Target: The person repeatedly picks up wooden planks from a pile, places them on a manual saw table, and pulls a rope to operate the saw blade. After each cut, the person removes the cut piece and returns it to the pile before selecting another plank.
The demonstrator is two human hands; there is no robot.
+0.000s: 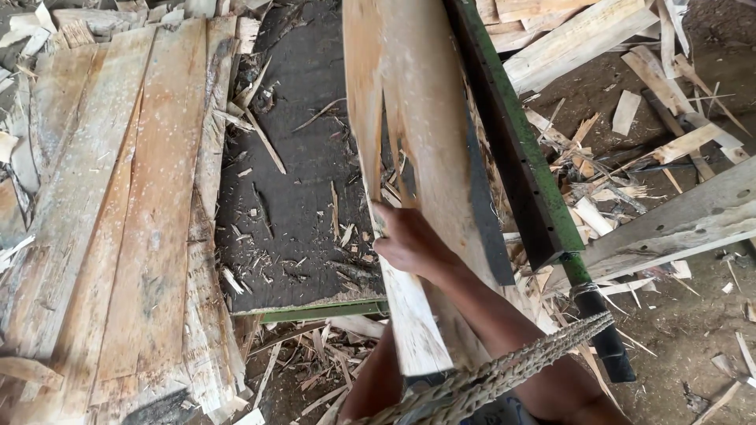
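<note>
My right hand point(405, 240) reaches in from the lower right and is shut on the edge of a long pale wooden plank point(370, 110), with the fingers curled over its left side. This plank runs from the top of the view down to my body. A wider pale board point(429, 118) lies right beside it, against a green metal rail point(516, 142). A bare limb point(374, 386) shows at the bottom edge and passes under the plank. My left hand itself is hidden.
A dark, splinter-strewn work surface point(299, 197) lies left of the plank. Rough boards point(118, 205) are stacked at far left. A braided rope point(488, 378) crosses the bottom. Offcuts and a thick beam point(677, 224) litter the dirt floor at right.
</note>
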